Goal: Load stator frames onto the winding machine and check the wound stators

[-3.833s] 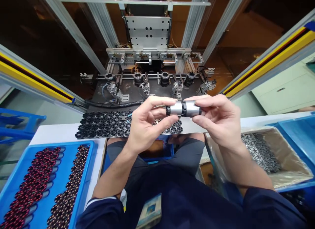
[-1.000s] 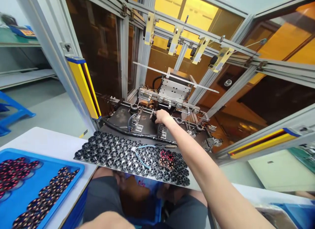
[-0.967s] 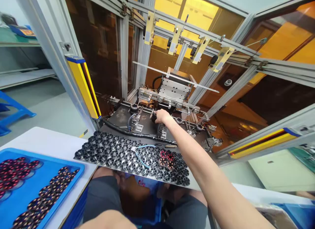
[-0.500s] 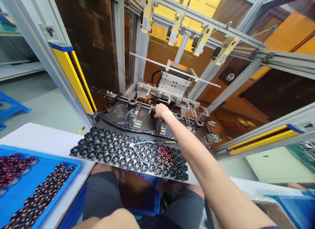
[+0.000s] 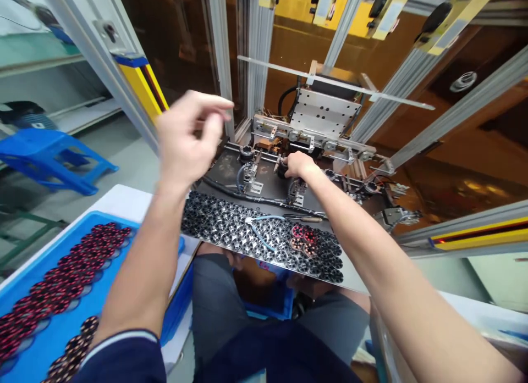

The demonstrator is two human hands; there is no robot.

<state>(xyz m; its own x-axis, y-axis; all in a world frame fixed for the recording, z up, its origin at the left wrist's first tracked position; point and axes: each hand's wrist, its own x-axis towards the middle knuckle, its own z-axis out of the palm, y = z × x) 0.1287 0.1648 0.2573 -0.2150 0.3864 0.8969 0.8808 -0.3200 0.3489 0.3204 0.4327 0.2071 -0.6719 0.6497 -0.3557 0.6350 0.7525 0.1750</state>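
Note:
My right hand (image 5: pixel 300 166) reaches into the machine, its fingers closed on a dark round part (image 5: pixel 282 169) at one station. The hand partly covers that part. Raised at the left and blurred, my left hand (image 5: pixel 190 136) has bent fingers and a gap between thumb and forefinger, with nothing visible in it. Below the machine bed lie close rows of round black-and-silver motor parts (image 5: pixel 231 223). Among them, toward the right, sit several red and copper wound stators (image 5: pixel 303 240). A thin light-blue tube (image 5: pixel 263 238) and a pen-like tool (image 5: pixel 307 218) rest nearby.
At the left, a blue tray (image 5: pixel 103 270) holds many red and copper wound stators. Yellow sensor bars (image 5: pixel 145 89) stand on the frame posts at both sides. A black cable (image 5: pixel 231 192) crosses the front of the bed. A blue stool (image 5: pixel 58 157) stands on the floor.
My left hand has risen from the bottom edge to the upper left. The camera has tilted down and turned left. My right hand stays at the same station.

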